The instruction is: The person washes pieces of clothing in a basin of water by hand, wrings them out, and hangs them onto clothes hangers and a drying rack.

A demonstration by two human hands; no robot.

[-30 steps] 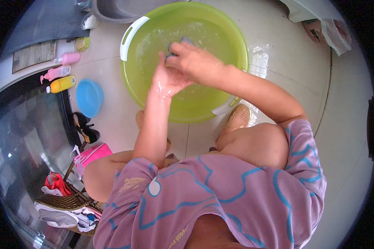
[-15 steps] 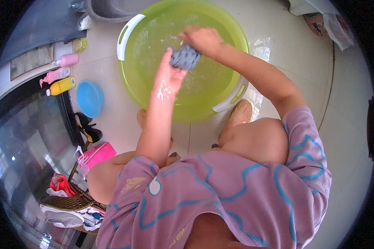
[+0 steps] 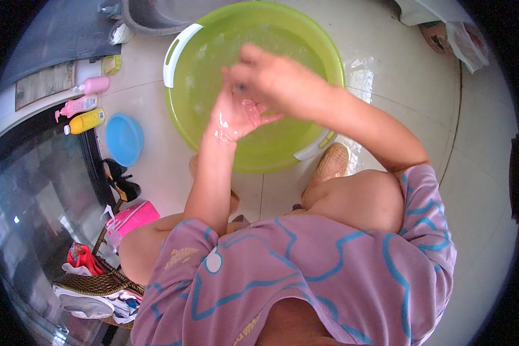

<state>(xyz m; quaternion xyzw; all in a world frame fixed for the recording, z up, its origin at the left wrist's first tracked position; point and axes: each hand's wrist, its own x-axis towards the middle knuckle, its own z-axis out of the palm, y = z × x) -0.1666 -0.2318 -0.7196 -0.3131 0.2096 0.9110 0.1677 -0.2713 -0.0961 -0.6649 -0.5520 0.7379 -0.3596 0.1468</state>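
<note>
My left hand (image 3: 239, 112) is palm up over the green basin (image 3: 176, 124), wet, its thumb raised and at least one finger stretched out. Above and against it, my right hand (image 3: 279, 78) is curled with its back toward me, blurred by motion. Only a small dark grey-blue bit of the patterned cloth (image 3: 240, 87) shows between the hands; the rest is hidden behind my right hand. Water with some bubbles lies in the basin below.
A small blue bowl (image 3: 124, 139), a yellow bottle (image 3: 85, 121) and pink bottles (image 3: 95, 85) stand at the left. Black shoes (image 3: 121, 181) and a wicker basket (image 3: 92, 282) with clothes are nearer me. A grey tub (image 3: 155, 20) is at the far left; the floor at the right is wet.
My right hand has moved left and toward me, over my left palm. The cloth, plainly visible on my left hand before, is now almost wholly covered.
</note>
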